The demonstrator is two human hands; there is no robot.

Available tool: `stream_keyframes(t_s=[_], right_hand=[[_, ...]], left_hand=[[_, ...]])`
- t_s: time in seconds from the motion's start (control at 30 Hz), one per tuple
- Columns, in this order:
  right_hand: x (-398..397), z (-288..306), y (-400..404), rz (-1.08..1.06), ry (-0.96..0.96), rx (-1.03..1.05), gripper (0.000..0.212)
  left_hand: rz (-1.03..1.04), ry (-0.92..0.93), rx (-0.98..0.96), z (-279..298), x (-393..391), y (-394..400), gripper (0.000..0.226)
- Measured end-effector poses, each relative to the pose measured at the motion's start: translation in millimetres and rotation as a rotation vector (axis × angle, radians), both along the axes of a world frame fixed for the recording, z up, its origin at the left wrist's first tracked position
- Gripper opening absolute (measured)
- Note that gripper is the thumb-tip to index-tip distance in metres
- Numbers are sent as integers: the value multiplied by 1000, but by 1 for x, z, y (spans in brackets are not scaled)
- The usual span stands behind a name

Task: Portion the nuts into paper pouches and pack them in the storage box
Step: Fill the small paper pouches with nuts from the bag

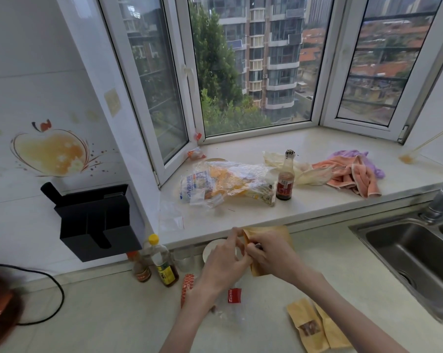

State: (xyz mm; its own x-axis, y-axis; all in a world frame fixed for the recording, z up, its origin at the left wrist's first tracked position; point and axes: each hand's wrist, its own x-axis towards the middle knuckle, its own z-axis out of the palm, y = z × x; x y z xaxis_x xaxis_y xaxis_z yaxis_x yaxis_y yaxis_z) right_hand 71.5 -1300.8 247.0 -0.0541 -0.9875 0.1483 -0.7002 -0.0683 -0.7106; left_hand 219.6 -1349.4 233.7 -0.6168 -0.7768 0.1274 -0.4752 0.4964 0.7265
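- Both hands meet on one tan kraft paper pouch (266,231) held above the pale stone counter (113,314); the left hand (224,263) pinches its upper edge with curled fingers, and the right hand (272,256) grips the pouch body, its fingers curled around the paper.
- Most of this pouch is hidden behind the two hands; only its top part and a lower corner show.
- Something small and dark sits at the right fingertips, too small to identify.
- A round white bowl (211,248) stands just behind the left hand, half covered by it; its content cannot be seen.
- Two more flat tan paper pouches (314,324) lie on the counter near the right forearm, overlapping; one has a clear window with brown pieces inside, and the other is cut off by the lower edge.
- A crumpled clear plastic bag with a red label (234,296) lies under the forearms, blurred.
- On the window ledge (317,200) lie a wrinkled transparent plastic bag (225,182), a dark glass sauce bottle (284,178) standing upright, and a soft orange cloth (352,174).
- Two oil bottles (159,263) stand by the wall, under a black wall box (95,220).
- A steel sink (406,253) is cut off at the right.
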Motion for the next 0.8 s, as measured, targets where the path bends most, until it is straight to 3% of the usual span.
stream_keyframes(t_s=[0.13,0.23,0.3,0.53,0.63,0.8], right_hand=[[0,5,4,48,-70,-25,26],[4,3,9,113,24,26,26],[3,-2,10,103,102,55,31],[9,-4,9,-71,191,62,38],[12,-7,8,-112,252,114,36],[-2,-3,10,-163,185,137,36]], left_hand=[[-71,185,185,4,1,11,23],[-13,200,267,0,3,5,60],[54,241,301,-2,5,0,70],[168,203,127,-14,2,2,52],[125,213,130,-12,0,6,47],[33,160,171,-5,13,-2,29]])
